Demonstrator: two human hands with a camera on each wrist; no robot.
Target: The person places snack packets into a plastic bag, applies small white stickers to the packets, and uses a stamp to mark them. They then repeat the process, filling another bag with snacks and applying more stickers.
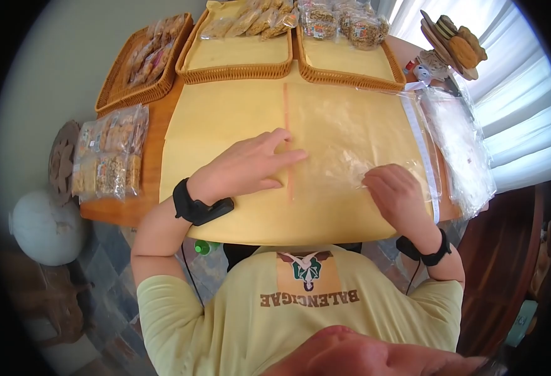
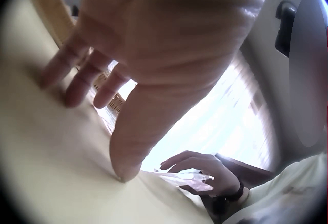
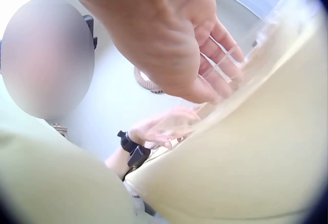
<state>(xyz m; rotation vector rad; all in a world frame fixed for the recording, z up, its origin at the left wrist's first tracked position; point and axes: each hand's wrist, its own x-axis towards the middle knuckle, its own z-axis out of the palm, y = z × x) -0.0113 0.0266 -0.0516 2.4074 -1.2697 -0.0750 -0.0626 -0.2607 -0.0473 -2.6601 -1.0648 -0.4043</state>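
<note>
Across the yellow cover on the counter, a clear plastic film lies between the hands. The left hand is wide, fingers spread at the red strip; the right hand is narrower, fingertips at the crinkled film, though whether they pinch it I cannot tell. Best, probably, to steady the red-strip edge lightly and ease wrinkles out slowly, since thin film may cling or slide.

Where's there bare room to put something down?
Bare yellow sheet lies between the snack packs, the middle basket and the left hand. The middle basket's near part is free too. It's crowded on the right, with the big clear bag and piled clear bags.
</note>
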